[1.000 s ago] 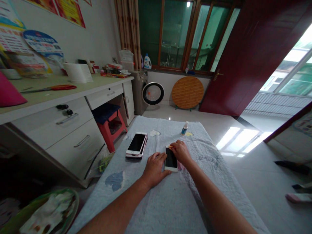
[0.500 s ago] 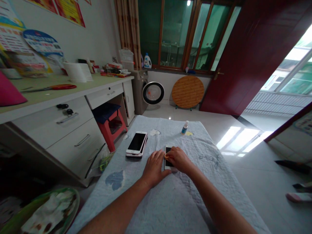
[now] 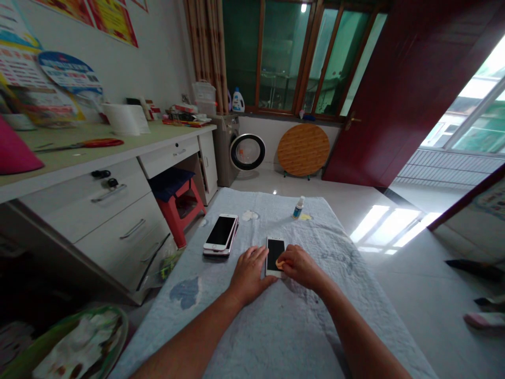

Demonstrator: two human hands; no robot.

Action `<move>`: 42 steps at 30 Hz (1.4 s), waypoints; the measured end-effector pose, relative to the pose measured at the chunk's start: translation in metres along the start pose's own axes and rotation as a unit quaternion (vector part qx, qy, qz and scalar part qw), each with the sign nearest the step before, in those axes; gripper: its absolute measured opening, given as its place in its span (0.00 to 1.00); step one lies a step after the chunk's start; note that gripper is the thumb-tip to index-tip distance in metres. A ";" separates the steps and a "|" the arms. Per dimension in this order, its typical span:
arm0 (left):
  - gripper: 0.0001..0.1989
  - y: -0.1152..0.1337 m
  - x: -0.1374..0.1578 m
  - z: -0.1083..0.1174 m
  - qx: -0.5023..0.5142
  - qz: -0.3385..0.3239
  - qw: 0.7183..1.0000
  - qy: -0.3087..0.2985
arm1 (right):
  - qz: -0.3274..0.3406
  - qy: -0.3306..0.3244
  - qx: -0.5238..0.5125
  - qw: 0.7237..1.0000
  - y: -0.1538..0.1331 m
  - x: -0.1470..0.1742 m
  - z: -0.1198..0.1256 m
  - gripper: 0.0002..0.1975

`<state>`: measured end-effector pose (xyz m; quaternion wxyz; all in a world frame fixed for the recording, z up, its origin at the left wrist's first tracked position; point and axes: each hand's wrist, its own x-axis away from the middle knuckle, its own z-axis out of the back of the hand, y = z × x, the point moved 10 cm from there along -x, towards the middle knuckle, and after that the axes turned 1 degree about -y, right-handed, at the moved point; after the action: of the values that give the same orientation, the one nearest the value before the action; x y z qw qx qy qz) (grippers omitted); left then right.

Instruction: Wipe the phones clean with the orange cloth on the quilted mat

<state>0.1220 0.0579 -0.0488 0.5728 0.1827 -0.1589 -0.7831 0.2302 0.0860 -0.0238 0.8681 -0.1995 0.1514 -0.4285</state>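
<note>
A white smartphone (image 3: 275,251) with a dark screen lies face up on the pale blue cloth (image 3: 256,326). My left hand (image 3: 249,273) holds it in place, fingers along its left edge and thumb by its lower end. Pinched in the fingers of my right hand (image 3: 302,267) is a small orange cloth (image 3: 280,263), pressed on the lower right part of the screen. To the left lies a stack of phones, a white smartphone (image 3: 221,232) on top. A small spray bottle (image 3: 299,208) stands upright beyond my right hand.
On the left runs a desk (image 3: 165,138) with drawers, carrying scissors (image 3: 94,142) and a paper roll (image 3: 125,119). A red stool (image 3: 173,210) sits beneath it. At lower left is a basin (image 3: 125,326) with crumpled tissues. A washing machine (image 3: 224,152) has its door open.
My right hand has slid the orange cloth from the left side of the screen toward its lower right, uncovering more of the screen. My left hand stays put.
</note>
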 end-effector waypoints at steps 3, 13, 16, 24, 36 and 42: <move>0.37 0.000 -0.001 0.000 0.002 0.003 1.000 -0.007 | -0.028 0.038 0.008 0.999 0.014 -0.001 0.004 0.11; 0.37 0.002 0.000 0.002 0.011 0.006 1.000 -0.005 | -0.088 0.094 0.094 0.987 0.036 -0.026 0.011 0.11; 0.38 0.002 0.001 0.002 0.012 0.007 1.000 -0.002 | -0.098 0.097 0.121 0.983 0.035 -0.042 0.013 0.11; 0.36 0.004 0.001 0.003 0.012 0.004 1.000 -0.002 | -0.063 0.072 0.142 0.985 0.007 -0.073 -0.003 0.13; 0.35 0.009 0.003 0.006 -0.019 0.006 1.000 0.018 | -0.112 -0.013 0.200 0.973 0.028 -0.091 0.002 0.15; 0.36 0.008 0.003 0.003 -0.027 0.003 1.000 0.004 | -0.147 -0.050 0.200 0.967 0.059 -0.081 0.014 0.16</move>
<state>0.1265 0.0532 -0.0433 0.5808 0.1696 -0.1365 -0.7844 0.2292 0.1863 -0.0316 0.8243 -0.0629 -0.0124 -0.5625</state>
